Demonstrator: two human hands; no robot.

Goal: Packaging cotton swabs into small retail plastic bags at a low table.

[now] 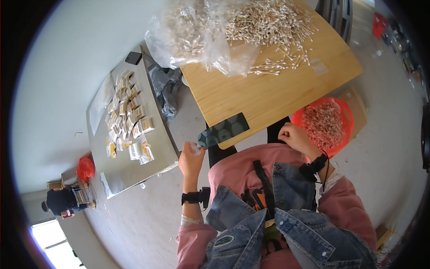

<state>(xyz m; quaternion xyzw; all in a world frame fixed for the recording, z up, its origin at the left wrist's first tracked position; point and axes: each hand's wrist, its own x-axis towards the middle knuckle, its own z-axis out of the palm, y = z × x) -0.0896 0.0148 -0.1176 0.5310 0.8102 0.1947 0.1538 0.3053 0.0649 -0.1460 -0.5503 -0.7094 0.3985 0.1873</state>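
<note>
My left hand [191,161] is raised left of the table's near corner, its fingers closed on a small clear plastic piece [195,149]. The exact kind of that piece is too small to tell. My right hand [292,135] is curled with its fingers together, beside the left rim of a red plastic basket [350,117]. Whatever it may hold is hidden. Many cotton swabs [322,124] with pinkish sticks fill the basket. On the wooden table [264,96], a large heap of cotton swabs [271,22] lies at the far side, next to a clear plastic bag [188,38] of swabs.
A dark patterned rectangle [224,130] shows at the table's near corner. To the left, a grey table [156,154] bears several small packs [123,112] and a black phone [133,58]. A grey plastic bag [166,92] hangs between the tables. Far left, a person [62,200] bends near a red bag [85,169].
</note>
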